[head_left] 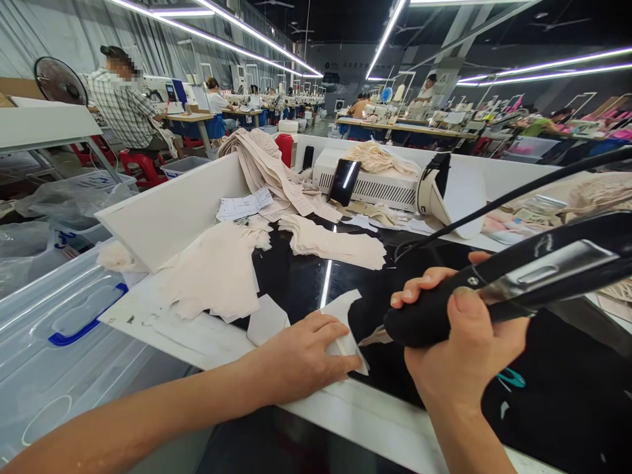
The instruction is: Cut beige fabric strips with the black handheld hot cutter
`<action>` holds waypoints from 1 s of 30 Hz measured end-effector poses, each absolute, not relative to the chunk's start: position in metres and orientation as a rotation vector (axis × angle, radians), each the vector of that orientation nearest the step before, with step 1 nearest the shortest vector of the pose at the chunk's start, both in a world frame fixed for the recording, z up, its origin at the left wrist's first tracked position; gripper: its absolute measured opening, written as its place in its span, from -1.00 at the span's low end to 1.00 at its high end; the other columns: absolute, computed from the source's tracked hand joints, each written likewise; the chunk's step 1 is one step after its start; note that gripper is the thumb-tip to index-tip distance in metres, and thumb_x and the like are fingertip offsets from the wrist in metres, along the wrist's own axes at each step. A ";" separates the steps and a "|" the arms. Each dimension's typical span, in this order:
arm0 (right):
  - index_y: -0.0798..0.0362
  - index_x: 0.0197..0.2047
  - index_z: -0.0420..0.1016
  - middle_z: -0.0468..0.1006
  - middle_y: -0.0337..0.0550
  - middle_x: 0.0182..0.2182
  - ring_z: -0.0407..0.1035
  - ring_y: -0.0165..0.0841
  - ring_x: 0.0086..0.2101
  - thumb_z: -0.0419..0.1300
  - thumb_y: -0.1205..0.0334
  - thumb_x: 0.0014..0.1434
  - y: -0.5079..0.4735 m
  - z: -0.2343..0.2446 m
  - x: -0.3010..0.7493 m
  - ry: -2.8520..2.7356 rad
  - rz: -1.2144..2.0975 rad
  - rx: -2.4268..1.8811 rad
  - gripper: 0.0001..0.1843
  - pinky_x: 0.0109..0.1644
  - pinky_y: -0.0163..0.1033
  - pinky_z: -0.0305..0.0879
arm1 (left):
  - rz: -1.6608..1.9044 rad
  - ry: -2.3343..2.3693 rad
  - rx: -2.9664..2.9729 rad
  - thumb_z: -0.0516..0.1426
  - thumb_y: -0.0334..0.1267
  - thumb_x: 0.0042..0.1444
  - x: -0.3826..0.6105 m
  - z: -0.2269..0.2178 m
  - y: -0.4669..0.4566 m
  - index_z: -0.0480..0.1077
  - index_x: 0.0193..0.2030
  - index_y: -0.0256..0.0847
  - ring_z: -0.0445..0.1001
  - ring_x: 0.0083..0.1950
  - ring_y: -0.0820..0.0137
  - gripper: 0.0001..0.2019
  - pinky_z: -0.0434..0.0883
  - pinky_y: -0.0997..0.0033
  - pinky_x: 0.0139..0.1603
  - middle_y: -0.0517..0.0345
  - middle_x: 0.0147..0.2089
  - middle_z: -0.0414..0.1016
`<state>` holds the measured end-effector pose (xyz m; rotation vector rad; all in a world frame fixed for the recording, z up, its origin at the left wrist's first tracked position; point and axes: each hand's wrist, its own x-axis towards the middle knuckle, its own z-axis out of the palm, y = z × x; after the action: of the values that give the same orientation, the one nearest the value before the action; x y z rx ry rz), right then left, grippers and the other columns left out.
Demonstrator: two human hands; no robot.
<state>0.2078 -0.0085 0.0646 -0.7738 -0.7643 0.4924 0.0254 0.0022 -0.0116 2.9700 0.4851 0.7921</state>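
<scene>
My left hand (306,359) presses a small off-white fabric piece (346,309) onto the black tabletop (390,289), near its front edge, thumb and fingers on either side of it. My right hand (464,355) is wrapped around a black corded hand tool (434,313) that looks like an electric cutter. Its pointed metal tip (376,337) is at the right edge of the piece; I cannot tell whether they touch. Another white piece (266,319) lies just left of my left hand. Behind are cream fabric stacks, one at left (212,273) and one in the middle (336,243).
A phone (344,182) leans on a white vented box (368,184) at the back. The black cable (513,191) arcs across the right side. Teal-handled snips (511,377) lie by my right wrist. Clear plastic bins (54,368) stand at left. Other people sit at sewing machines beyond.
</scene>
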 end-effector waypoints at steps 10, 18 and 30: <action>-0.08 0.05 0.48 0.56 -0.39 -0.43 0.41 -0.35 -0.54 0.49 0.14 0.05 -0.016 0.060 0.210 -0.804 0.485 -0.767 -0.49 -0.52 -0.25 0.48 | 0.816 0.485 2.966 0.18 -0.32 0.48 0.027 -0.015 0.003 0.58 0.14 -0.11 0.50 0.24 0.14 -0.80 0.51 0.11 0.36 -0.16 0.16 0.51; -0.07 0.03 0.44 0.57 -0.39 -0.45 0.41 -0.35 -0.54 0.48 0.17 0.04 -0.013 0.062 0.209 -0.780 0.478 -0.765 -0.50 -0.51 -0.24 0.50 | 0.795 0.489 2.961 0.18 -0.31 0.48 0.027 -0.015 0.003 0.59 0.14 -0.12 0.51 0.24 0.13 -0.79 0.51 0.11 0.37 -0.17 0.17 0.52; -0.07 0.03 0.43 0.57 -0.38 -0.43 0.42 -0.36 -0.52 0.50 0.16 0.07 -0.009 0.059 0.206 -0.801 0.505 -0.742 -0.50 -0.49 -0.25 0.49 | 0.817 0.537 2.991 0.21 -0.27 0.46 0.029 -0.011 -0.009 0.57 0.15 -0.14 0.52 0.21 0.14 -0.80 0.52 0.08 0.36 -0.15 0.15 0.54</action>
<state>0.2064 -0.0086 0.0593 -0.7418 -0.8005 0.5045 0.0290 -0.0093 -0.0110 2.9913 0.5374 0.8170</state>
